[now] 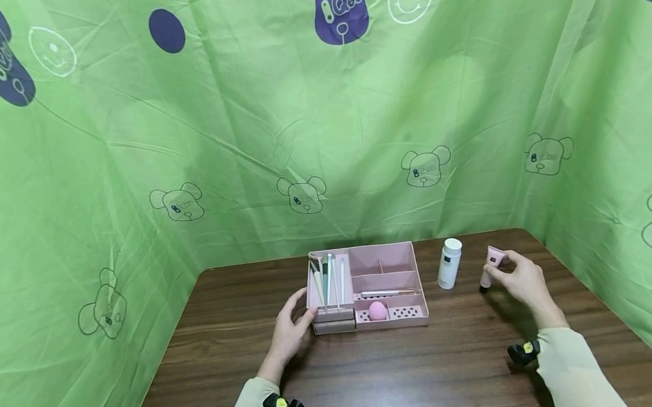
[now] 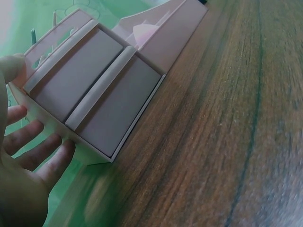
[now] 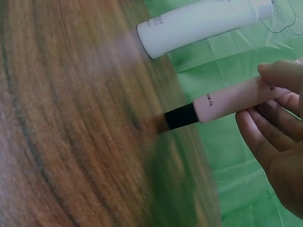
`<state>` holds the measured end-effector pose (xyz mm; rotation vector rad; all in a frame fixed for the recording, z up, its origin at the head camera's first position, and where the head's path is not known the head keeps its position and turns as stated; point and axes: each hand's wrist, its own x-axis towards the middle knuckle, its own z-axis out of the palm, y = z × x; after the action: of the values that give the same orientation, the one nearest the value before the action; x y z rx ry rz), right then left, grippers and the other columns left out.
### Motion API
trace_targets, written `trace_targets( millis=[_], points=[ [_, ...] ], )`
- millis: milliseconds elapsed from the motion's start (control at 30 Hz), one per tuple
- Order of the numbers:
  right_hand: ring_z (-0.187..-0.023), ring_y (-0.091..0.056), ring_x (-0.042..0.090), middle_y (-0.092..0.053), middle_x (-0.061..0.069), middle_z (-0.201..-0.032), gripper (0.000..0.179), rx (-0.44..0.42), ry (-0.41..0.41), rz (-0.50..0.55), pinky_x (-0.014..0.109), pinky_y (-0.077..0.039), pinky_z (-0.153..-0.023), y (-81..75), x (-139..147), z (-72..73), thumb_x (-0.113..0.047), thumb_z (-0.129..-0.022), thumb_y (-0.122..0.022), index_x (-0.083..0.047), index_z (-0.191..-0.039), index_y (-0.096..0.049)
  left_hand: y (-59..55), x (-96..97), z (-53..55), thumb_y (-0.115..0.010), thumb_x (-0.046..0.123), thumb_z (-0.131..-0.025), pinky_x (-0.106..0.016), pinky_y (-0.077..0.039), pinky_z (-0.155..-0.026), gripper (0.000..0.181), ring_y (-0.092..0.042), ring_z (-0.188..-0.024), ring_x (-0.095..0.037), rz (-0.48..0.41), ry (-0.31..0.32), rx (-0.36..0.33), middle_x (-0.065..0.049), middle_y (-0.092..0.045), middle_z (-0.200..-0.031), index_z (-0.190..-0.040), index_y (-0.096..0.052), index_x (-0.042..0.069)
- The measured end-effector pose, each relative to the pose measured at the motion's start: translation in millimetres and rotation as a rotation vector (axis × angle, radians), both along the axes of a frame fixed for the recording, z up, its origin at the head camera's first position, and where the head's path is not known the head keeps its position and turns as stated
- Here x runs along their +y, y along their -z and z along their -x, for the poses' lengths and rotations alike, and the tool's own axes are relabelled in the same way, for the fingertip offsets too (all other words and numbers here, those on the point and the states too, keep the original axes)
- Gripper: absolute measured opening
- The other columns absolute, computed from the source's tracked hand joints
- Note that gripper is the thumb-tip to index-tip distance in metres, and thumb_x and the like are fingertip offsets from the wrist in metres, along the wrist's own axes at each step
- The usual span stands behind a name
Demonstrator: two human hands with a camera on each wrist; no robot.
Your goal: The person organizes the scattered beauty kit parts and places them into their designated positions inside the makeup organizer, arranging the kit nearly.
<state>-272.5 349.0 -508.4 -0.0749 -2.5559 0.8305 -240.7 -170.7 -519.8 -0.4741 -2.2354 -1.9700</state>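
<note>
At the left side of a pink cosmetics organizer, my left hand rests with its thumb at the top edge. In the left wrist view, its fairly straight fingers touch the outer side wall beside two drawers. My right hand pinches a small pink squeeze tube near its flat upper end. The tube stands with its black cap downward, at or just above the tabletop; I cannot tell if it touches. A white bottle stands upright left of the tube.
The organizer holds several makeup brushes, a round pink sponge and a slim pen-like item. It stands near the back of the brown wooden table. Green printed cloth hangs behind and at both sides.
</note>
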Motion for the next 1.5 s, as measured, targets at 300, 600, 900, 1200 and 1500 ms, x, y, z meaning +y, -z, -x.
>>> trace_targets(
  millis=[300,600,900,1200,1500],
  points=[
    [-0.088,-0.063,0.039,-0.072,0.020,-0.096,0.034,0.001,-0.001,0.010,0.042,-0.044,-0.069,3.6,-0.4,1.3,-0.035,-0.086,-0.074,-0.005,-0.102,-0.065,1.9,0.6,0.9,-0.067,0.013,-0.093,-0.051,-0.045,-0.104,0.055,-0.050,-0.125,-0.041,-0.007,-0.009,0.005,-0.027,-0.053,-0.136,-0.140,-0.045,-0.005],
    [-0.082,-0.063,0.034,-0.072,0.019,-0.091,0.031,0.020,0.001,-0.003,0.038,-0.042,-0.064,4.3,0.1,0.1,-0.033,-0.085,-0.074,-0.006,-0.097,-0.065,0.7,1.4,1.2,-0.066,0.011,-0.093,-0.052,-0.044,-0.104,0.055,-0.049,-0.125,-0.043,-0.006,-0.005,0.004,-0.029,-0.051,-0.137,-0.140,-0.044,-0.006],
    [-0.089,-0.062,0.041,-0.071,0.023,-0.096,0.034,0.034,0.019,0.007,0.043,-0.042,-0.067,-13.9,-2.7,-1.7,-0.034,-0.087,-0.073,-0.004,-0.102,-0.064,-1.2,1.5,0.3,-0.066,0.010,-0.093,-0.051,-0.044,-0.105,0.054,-0.047,-0.125,-0.044,-0.025,-0.003,-0.004,-0.027,-0.053,-0.136,-0.140,-0.045,-0.006],
    [-0.076,-0.057,0.004,-0.073,0.019,-0.092,0.034,0.088,0.011,0.011,0.030,-0.042,-0.067,-40.6,-11.2,-5.3,-0.032,-0.085,-0.075,-0.005,-0.103,-0.065,-2.3,1.3,0.0,-0.066,0.010,-0.093,-0.051,-0.044,-0.105,0.055,-0.048,-0.125,-0.043,-0.017,-0.007,-0.003,-0.027,-0.052,-0.137,-0.140,-0.044,-0.006],
    [-0.071,-0.043,-0.018,-0.073,0.017,-0.089,0.037,0.160,0.021,0.024,0.027,-0.041,-0.066,-57.0,-18.7,-8.3,-0.031,-0.083,-0.078,-0.007,-0.109,-0.068,-2.0,-0.1,-1.8,-0.067,0.014,-0.093,-0.054,-0.043,-0.105,0.055,-0.048,-0.126,-0.043,-0.003,-0.009,-0.006,-0.028,-0.050,-0.138,-0.140,-0.045,-0.004]
  ],
)
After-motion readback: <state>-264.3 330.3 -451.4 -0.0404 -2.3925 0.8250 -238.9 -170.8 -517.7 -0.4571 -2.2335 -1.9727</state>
